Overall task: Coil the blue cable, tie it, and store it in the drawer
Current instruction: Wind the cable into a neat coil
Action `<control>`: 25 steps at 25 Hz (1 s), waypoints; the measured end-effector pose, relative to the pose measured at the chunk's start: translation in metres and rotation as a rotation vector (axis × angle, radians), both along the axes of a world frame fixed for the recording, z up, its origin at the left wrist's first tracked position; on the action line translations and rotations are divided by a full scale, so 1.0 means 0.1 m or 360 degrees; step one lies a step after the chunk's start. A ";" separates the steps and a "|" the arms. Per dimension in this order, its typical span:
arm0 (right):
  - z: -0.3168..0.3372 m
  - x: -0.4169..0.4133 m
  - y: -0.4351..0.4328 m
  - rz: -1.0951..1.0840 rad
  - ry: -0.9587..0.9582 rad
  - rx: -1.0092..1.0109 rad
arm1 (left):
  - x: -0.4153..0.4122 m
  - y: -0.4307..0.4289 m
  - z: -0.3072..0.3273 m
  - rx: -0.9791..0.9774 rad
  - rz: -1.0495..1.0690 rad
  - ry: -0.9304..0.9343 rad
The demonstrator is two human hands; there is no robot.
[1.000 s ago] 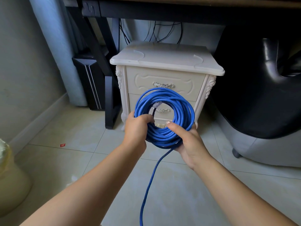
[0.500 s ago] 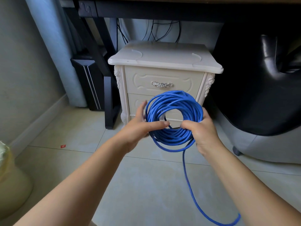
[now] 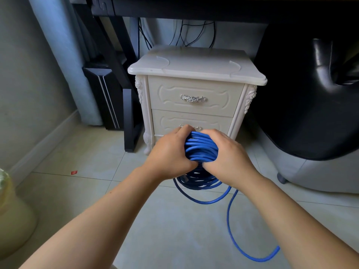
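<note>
The blue cable (image 3: 201,149) is wound into a thick coil, held edge-on in front of me above the tiled floor. My left hand (image 3: 170,153) grips the coil's left side and my right hand (image 3: 228,158) grips its right side, fingers curled over the top strands. A loose tail of the cable (image 3: 231,220) hangs from the coil and loops across the floor to the lower right. Behind the coil stands a cream bedside cabinet (image 3: 196,68) with a closed upper drawer (image 3: 194,94) and a closed lower drawer (image 3: 171,121), whose handle is mostly hidden by my hands.
A black desk leg and a black case (image 3: 108,98) stand left of the cabinet. A black and grey chair (image 3: 310,123) fills the right. A pale yellow bin (image 3: 11,214) sits at the lower left. A small red scrap (image 3: 74,172) lies on the tiles.
The coil went from facing me as an open ring to edge-on and squeezed between both hands. Both hands moved lower and closer together, and the tail swung out to the right.
</note>
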State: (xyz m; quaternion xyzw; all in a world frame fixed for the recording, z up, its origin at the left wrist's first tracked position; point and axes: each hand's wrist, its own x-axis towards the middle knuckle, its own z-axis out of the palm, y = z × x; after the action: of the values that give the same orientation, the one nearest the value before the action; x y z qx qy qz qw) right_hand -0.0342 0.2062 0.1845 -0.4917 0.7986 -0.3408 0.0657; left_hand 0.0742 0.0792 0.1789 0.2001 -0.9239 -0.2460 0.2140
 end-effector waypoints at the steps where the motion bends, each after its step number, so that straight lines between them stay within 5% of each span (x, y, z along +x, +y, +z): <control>1: 0.01 0.00 -0.01 -0.0018 -0.0033 -0.0019 | 0.00 0.00 0.00 0.0039 0.0028 0.0040; 20: -0.32 -0.02 -0.14 -0.0237 -0.1666 -0.0669 | -0.07 0.02 0.01 0.1847 0.0616 0.0838; 25: -0.33 -0.09 -0.16 -0.0587 -0.1636 -0.0624 | -0.03 0.12 -0.09 0.1932 0.0346 0.0678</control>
State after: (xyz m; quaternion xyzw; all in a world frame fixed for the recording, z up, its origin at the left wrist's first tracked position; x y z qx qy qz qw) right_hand -0.0431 0.1899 0.1513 -0.1187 0.6587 -0.6831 0.2923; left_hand 0.0710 0.0915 0.1695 0.3246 -0.5324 -0.7354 0.2652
